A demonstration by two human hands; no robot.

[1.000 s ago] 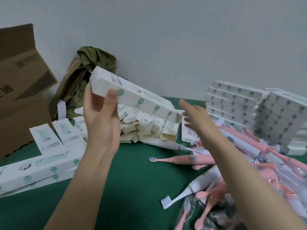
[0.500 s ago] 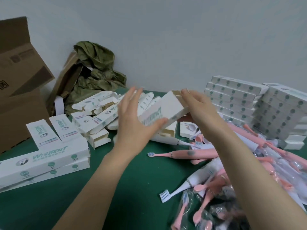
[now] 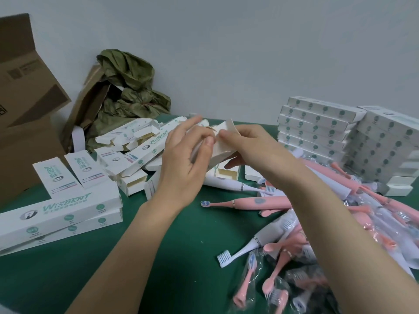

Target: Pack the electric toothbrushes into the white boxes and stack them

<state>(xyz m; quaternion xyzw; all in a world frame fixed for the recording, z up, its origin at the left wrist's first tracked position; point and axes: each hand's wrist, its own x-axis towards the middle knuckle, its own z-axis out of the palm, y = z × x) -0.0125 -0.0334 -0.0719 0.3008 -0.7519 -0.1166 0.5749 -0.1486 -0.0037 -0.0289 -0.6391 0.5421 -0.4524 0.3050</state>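
Both hands hold one white box [image 3: 223,145] in mid-air over the green table [image 3: 176,257], its open end with raised flap turned toward me. My left hand [image 3: 186,164] grips the box's left side. My right hand [image 3: 247,147] pinches the flap and cradles the right side. Pink toothbrush [image 3: 242,202] and white toothbrush [image 3: 229,184] lie just below the hands. A pile of pink and white toothbrushes [image 3: 340,223], several in plastic bags, fills the right. Stacked white boxes [image 3: 317,130] stand at the back right.
Several empty open boxes [image 3: 133,159] lie heaped at centre left. Two long closed boxes [image 3: 59,218] are stacked at the left edge. A brown carton [image 3: 25,105] and crumpled green paper [image 3: 127,91] stand at the back left against the wall.
The box came down from a raised, slanted hold in my left hand to table height. My right hand reached in and took hold of its open end and flap.
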